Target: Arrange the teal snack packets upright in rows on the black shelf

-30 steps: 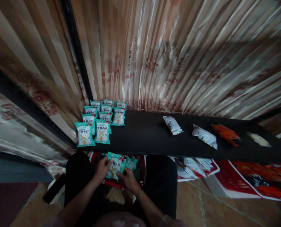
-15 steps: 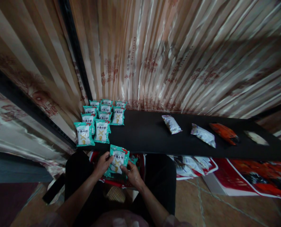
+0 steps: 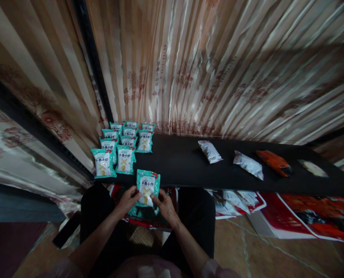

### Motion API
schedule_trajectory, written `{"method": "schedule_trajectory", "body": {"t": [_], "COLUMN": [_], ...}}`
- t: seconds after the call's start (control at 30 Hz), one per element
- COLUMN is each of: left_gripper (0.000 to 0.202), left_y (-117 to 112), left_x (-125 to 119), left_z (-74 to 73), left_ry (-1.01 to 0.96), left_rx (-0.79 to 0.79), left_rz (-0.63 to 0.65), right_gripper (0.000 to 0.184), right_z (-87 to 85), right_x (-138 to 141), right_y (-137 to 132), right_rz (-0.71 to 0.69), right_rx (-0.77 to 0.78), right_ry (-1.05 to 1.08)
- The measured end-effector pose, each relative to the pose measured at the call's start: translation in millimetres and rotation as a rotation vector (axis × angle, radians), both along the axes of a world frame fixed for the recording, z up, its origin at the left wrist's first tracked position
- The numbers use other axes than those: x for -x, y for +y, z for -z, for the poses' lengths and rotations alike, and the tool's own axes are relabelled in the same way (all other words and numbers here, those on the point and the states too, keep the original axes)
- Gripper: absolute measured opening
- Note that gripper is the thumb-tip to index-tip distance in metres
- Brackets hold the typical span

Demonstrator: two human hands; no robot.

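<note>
Between my two hands I hold a teal and white snack bag point(image 3: 147, 189) upright, its printed front towards me. My left hand point(image 3: 128, 200) pinches its left edge, and my right hand point(image 3: 164, 205) grips the lower right edge with the thumb on the front. Right below the bag is a red basket point(image 3: 128, 220) with more teal bags, partly hidden by my hands. Ahead to the left, several matching snack bags point(image 3: 125, 159) stand in rows at the left end of a black shelf point(image 3: 172, 164).
Along the shelf to the right lie two white packets point(image 3: 210, 151), an orange packet point(image 3: 274, 163) and a pale flat packet point(image 3: 313, 168). Below them stand a basket of white packets point(image 3: 232, 202) and a red bin point(image 3: 278, 216) of orange packets. A pleated curtain point(image 3: 183, 77) hangs behind, beside a dark post point(image 3: 92, 58).
The held snack bag has risen slightly and turned more upright, closer to the shelf's front edge. Both hands have shifted a little with it. The bags on the shelf stay put.
</note>
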State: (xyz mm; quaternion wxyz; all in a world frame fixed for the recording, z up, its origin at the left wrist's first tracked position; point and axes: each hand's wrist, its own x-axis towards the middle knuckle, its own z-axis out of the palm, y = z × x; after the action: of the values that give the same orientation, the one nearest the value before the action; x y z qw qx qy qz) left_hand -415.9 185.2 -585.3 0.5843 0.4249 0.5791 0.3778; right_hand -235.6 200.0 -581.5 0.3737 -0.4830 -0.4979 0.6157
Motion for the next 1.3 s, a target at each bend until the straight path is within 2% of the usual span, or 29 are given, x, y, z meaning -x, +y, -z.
{"method": "schedule_trajectory", "body": {"t": [0.13, 0.43, 0.63, 0.87, 1.1, 1.3], "left_gripper": [0.036, 0.029, 0.03, 0.031, 0.035, 0.043], "left_y": [1, 14, 20, 27, 29, 22], "left_x": [-3, -7, -6, -7, -14, -17], "left_z": [0.1, -4.2, -0.5, 1.8, -12.1, -29.5], "left_ry": [0.025, 0.091, 0.124, 0.1, 0.032, -0.088], "left_rx": [-0.037, -0.148, -0.17, -0.187, -0.16, -0.063], "left_rz": [-0.027, -0.127, -0.15, -0.219, -0.265, -0.206], "right_gripper": [0.052, 0.051, 0.053, 0.053, 0.052, 0.053], "right_z": [-7.1, -18.7, -19.9, -17.5, -17.9, -17.2], "right_x": [0, -5, -7, -3, 0, -1], "right_y": [4, 9, 10, 11, 17, 24], "right_rz": [0.015, -0.048, -0.094, -0.059, 0.037, 0.103], "right_rx": [0.019, 0.043, 0.045, 0.081, 0.054, 0.034], "right_ry": [0.022, 0.1, 0.161, 0.227, 0.202, 0.185]}}
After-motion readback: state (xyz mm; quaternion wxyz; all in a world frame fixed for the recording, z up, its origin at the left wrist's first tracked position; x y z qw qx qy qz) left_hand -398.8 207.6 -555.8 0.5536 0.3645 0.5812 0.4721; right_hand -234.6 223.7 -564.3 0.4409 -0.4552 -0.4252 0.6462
